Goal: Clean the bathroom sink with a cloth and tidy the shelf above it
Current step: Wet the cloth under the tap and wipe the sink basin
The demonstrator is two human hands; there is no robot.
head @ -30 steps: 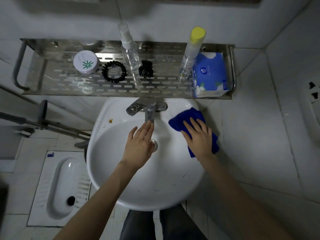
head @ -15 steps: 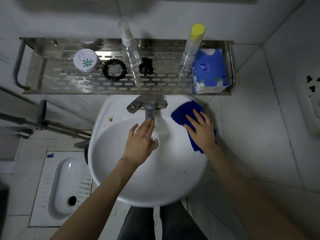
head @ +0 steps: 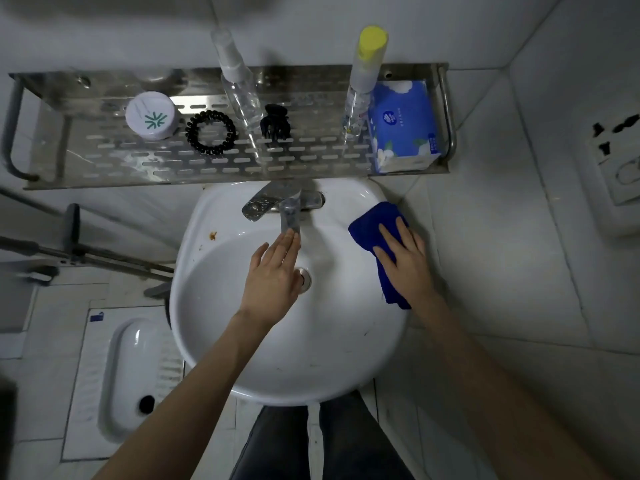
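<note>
The room was dim and cool-toned, the white tiles reading grey-blue. What light there was seemed to fall from above, since the sink (head: 287,358) bowl was the brightest surface and the metal shelf (head: 138,168) gave off soft, smeared reflections rather than hard glare. Shadows pooled under the shelf and along the floor at the left edge, where the corner went nearly black. The wide lens bent the shelf and wall lines outward toward the borders. Detail was soft throughout, the faucet (head: 289,216) slightly blurred, the forearms smeared at the bottom.
</note>
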